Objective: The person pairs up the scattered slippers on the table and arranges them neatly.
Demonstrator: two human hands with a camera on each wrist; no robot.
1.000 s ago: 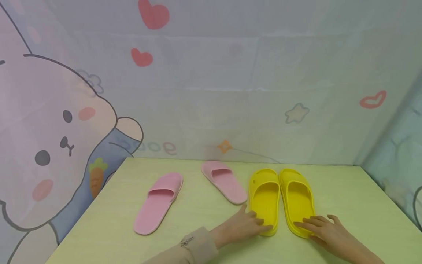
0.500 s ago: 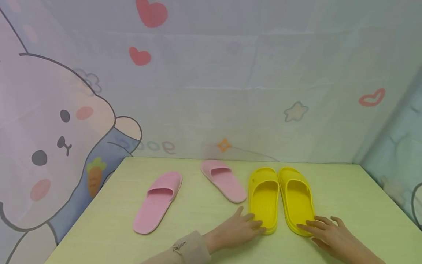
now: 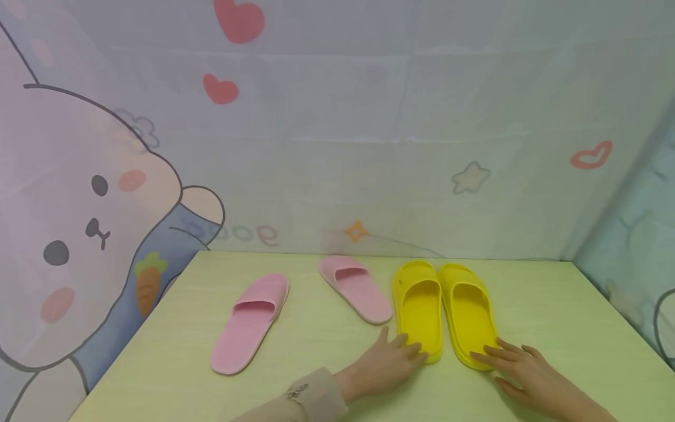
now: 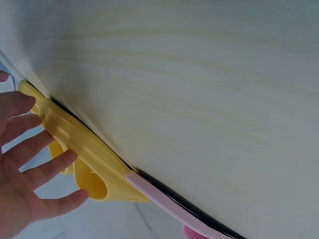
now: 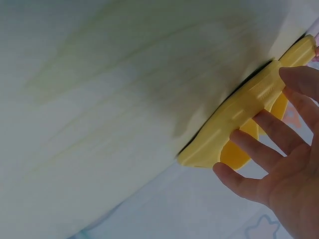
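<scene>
Two yellow slippers, a left one (image 3: 420,313) and a right one (image 3: 470,313), lie side by side on the table with toes toward the back. My left hand (image 3: 384,364) rests its fingertips on the heel of the left slipper, fingers spread. At the heel of the right slipper, the fingers of my right hand (image 3: 532,375) touch the outer edge. In the left wrist view, extended fingers (image 4: 45,172) overlap the yellow side wall (image 4: 75,134). The right wrist view has straight, spread fingers (image 5: 256,152) along the other slipper's side (image 5: 229,117).
A pink slipper (image 3: 360,293) lies at an angle just left of the yellow pair, its heel close to them. Another pink slipper (image 3: 250,328) is farther left on the pale table (image 3: 311,340). A printed cloth (image 3: 337,117) hangs behind the table's back edge.
Both yellow slippers have slid a little toward the back of the table, with my hands following at their heels. The pink slippers stay where they were; the head view has shifted slightly.
</scene>
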